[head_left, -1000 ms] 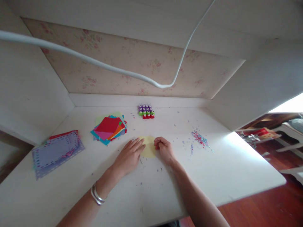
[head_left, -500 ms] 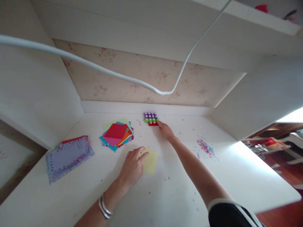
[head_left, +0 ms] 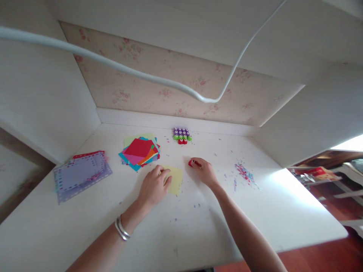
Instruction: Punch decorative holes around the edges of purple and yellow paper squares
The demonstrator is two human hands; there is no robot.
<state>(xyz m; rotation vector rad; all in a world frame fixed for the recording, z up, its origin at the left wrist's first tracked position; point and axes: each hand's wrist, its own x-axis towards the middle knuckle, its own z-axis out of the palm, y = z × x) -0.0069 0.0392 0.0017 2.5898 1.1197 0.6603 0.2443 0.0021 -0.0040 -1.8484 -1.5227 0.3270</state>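
A small red craft punch point(head_left: 190, 163) is in the fingers of my right hand point(head_left: 204, 172), just above the table and to the right of the yellow paper. My left hand point(head_left: 154, 185) is closed on the left side of the yellow sheet of paper point(head_left: 175, 180), its fingers covering that edge. At the back stand the other craft punches point(head_left: 181, 132) in tight rows of purple, green and red; two red ones are in the front row.
Left of centre lies a pile of coloured paper point(head_left: 138, 149). Farther left are purple sheets with punched borders point(head_left: 79, 173). Tiny paper bits point(head_left: 245, 174) are heaped on the right of the white table point(head_left: 136, 241). A white cable point(head_left: 159, 80) hangs across the view.
My right hand reached to the punches at the back, took a red one from the front row and brought it back beside the yellow paper. My left hand's flat fingers have curled onto the paper.
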